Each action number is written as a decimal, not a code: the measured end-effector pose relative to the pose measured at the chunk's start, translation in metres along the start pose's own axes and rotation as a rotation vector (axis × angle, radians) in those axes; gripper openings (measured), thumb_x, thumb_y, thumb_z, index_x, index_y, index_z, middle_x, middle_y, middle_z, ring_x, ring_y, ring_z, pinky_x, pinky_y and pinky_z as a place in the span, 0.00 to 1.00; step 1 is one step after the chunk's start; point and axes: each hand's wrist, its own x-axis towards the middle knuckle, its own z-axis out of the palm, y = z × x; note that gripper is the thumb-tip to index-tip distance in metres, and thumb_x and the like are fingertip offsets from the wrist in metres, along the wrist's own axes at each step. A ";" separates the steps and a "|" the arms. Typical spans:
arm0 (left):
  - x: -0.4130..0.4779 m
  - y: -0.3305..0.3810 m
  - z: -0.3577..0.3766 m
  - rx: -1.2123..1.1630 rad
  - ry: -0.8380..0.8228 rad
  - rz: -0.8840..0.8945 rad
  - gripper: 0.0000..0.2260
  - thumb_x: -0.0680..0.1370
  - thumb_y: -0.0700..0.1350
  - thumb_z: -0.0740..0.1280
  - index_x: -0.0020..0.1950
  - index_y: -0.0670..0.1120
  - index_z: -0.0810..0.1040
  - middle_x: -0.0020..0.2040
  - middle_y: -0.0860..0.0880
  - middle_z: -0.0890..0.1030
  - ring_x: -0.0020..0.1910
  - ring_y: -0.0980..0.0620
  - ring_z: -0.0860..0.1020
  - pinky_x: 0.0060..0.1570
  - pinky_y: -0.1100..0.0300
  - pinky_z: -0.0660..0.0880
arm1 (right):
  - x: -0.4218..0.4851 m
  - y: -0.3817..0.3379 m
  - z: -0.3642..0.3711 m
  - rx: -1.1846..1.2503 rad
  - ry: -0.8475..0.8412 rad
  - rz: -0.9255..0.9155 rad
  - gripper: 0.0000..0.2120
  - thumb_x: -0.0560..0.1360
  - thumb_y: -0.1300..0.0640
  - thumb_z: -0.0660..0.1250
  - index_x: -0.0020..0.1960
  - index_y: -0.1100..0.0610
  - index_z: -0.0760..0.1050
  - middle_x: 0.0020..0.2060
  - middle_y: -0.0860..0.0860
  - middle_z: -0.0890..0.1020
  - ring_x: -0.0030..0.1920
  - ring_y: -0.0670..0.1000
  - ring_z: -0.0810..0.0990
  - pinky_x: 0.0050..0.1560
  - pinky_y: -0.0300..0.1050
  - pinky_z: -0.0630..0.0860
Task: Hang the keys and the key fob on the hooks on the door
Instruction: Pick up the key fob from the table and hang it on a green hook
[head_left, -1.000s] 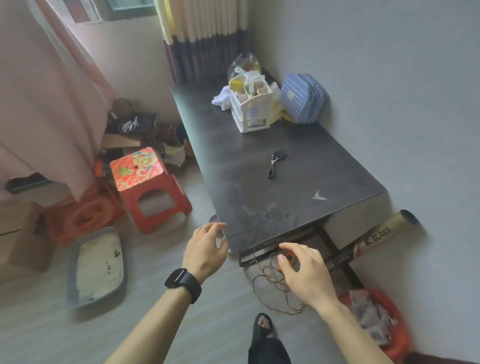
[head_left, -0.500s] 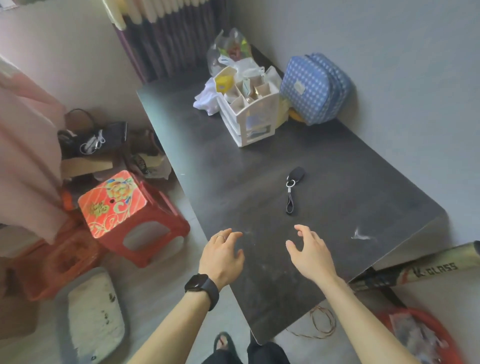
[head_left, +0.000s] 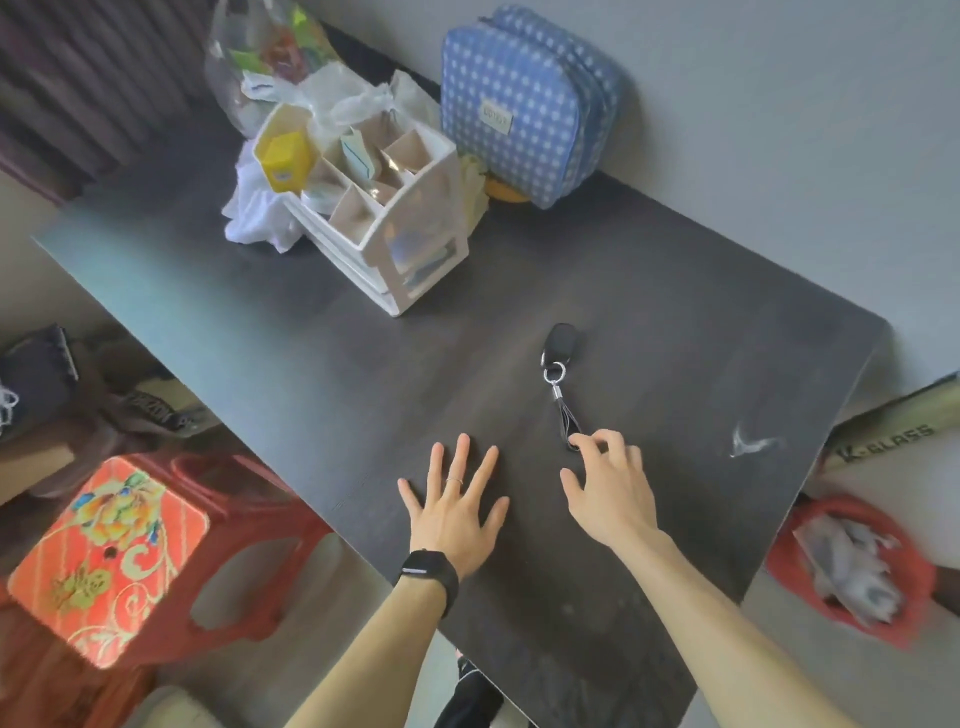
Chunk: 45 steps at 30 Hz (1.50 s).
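A black key fob with a metal ring and a dark strap lies on the dark table, right of centre. My right hand reaches it from the near side. Its fingertips touch the near end of the strap, and the fob still rests flat on the table. My left hand lies flat on the tabletop with fingers spread, left of the strap, holding nothing. A black watch sits on that wrist. No other keys, no door and no hooks are in view.
A white desk organiser, plastic bags and a blue dotted pouch stand at the table's far end against the wall. A red stool stands on the floor at left, a red bin at right.
I have stepped up to the table and the view has closed in. Both hands moved forward over the tabletop: the left now lies flat, the right has reached the fob's strap.
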 end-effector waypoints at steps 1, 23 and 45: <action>0.001 -0.002 0.004 0.012 -0.006 0.003 0.29 0.80 0.66 0.48 0.79 0.66 0.40 0.82 0.56 0.37 0.80 0.45 0.34 0.72 0.27 0.35 | 0.000 -0.002 0.004 0.011 0.025 0.009 0.19 0.78 0.48 0.64 0.68 0.48 0.71 0.66 0.49 0.69 0.60 0.57 0.70 0.52 0.50 0.78; -0.082 0.153 -0.063 -0.157 -0.458 0.611 0.25 0.72 0.54 0.65 0.69 0.61 0.72 0.68 0.53 0.77 0.69 0.51 0.72 0.67 0.49 0.71 | -0.210 0.069 -0.099 0.965 0.196 0.203 0.02 0.79 0.57 0.66 0.47 0.52 0.77 0.41 0.43 0.83 0.43 0.45 0.81 0.47 0.38 0.73; -0.380 0.578 0.042 -0.643 -0.817 1.051 0.17 0.72 0.52 0.76 0.51 0.40 0.82 0.43 0.27 0.79 0.39 0.42 0.77 0.42 0.47 0.72 | -0.542 0.395 -0.211 1.707 1.258 0.447 0.09 0.77 0.65 0.69 0.56 0.63 0.82 0.44 0.53 0.88 0.45 0.46 0.86 0.46 0.37 0.81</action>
